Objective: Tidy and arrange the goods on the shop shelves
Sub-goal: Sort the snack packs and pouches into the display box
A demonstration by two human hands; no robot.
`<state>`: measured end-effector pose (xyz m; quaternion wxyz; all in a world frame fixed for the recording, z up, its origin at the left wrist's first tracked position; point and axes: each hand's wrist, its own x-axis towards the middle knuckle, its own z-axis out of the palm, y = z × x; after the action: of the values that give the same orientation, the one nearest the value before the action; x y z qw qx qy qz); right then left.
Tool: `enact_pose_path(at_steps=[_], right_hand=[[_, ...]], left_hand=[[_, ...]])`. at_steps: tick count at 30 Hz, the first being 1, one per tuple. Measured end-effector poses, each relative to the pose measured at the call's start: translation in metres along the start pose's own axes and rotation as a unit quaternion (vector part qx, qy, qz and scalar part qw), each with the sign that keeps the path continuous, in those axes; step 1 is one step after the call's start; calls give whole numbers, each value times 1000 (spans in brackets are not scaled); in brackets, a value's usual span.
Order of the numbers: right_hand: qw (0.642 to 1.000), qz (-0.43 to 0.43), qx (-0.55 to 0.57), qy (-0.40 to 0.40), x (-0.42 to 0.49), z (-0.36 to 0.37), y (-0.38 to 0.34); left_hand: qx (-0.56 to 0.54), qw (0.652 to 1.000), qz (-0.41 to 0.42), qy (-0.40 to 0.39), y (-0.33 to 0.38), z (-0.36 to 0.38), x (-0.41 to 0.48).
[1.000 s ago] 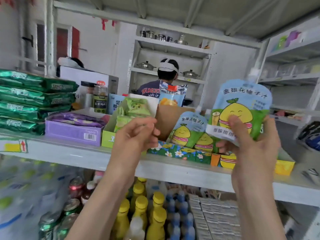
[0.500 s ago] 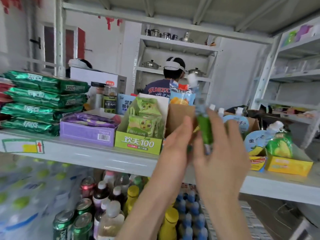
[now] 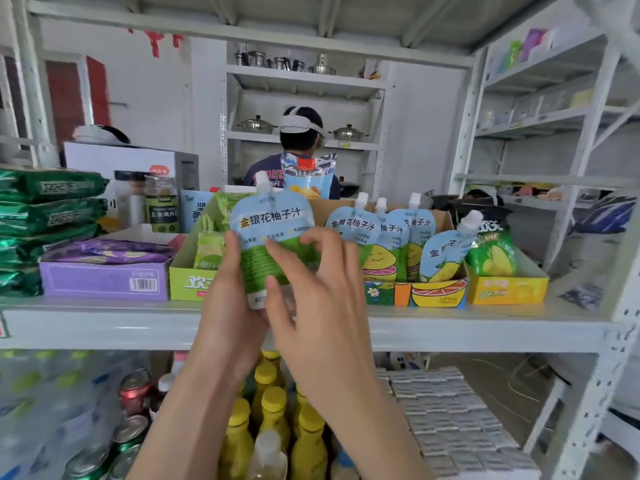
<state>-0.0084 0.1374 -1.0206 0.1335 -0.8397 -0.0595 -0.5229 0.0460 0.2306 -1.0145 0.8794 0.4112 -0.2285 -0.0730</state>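
Observation:
I hold a blue-and-green spouted juice pouch [image 3: 273, 220] upright in front of the shelf, its label facing me. My left hand [image 3: 228, 306] grips its left edge and bottom, thumb on the front. My right hand [image 3: 322, 306] pinches its right side, fingers curled over the front. Behind and to the right, a flowered display box [image 3: 433, 296] on the shelf holds several matching pouches [image 3: 356, 230] standing upright; one pouch [image 3: 446, 251] leans at its right end.
A green box [image 3: 188, 282] of green snack packs sits behind the held pouch, a purple box [image 3: 100, 280] and stacked green bags [image 3: 45, 216] to its left, and a yellow box [image 3: 505, 289] at the right. Yellow-capped bottles [image 3: 273, 400], cans [image 3: 131, 431] and cartons [image 3: 450, 410] fill the lower shelf. A person [image 3: 301, 133] stands behind.
The pouch was raised in my right hand alone, then turned edge-on between both hands. Now both hands hold it upright, label facing me, further left in front of the green box.

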Motion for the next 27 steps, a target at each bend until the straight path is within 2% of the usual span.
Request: enact_pose_path(at_steps=[3,6,10,14,17,21,27], right_hand=[[1000,-1,6,2,0,-3,0],[1000,13,18,-13,1,-5,2],[999,44,19,-22,4,-5,7],[996,84,-23,22,6,-6,17],[988,133,35,65,7,-12,23],[967,169,169,90,9,-17,24],[991,112,69,9,10,-19,26]], left_hand=[[9,1000,-7,3,1,5,-3],[30,999,37,6,-3,12,-4],[15,997,-9,-75,-8,24,-8],[30,988,13,-154,-12,30,-8],[49,990,48,-119,-17,33,-8],[154,977,123,-84,-10,28,-2],[160,973,161,-32,-3,11,5]])
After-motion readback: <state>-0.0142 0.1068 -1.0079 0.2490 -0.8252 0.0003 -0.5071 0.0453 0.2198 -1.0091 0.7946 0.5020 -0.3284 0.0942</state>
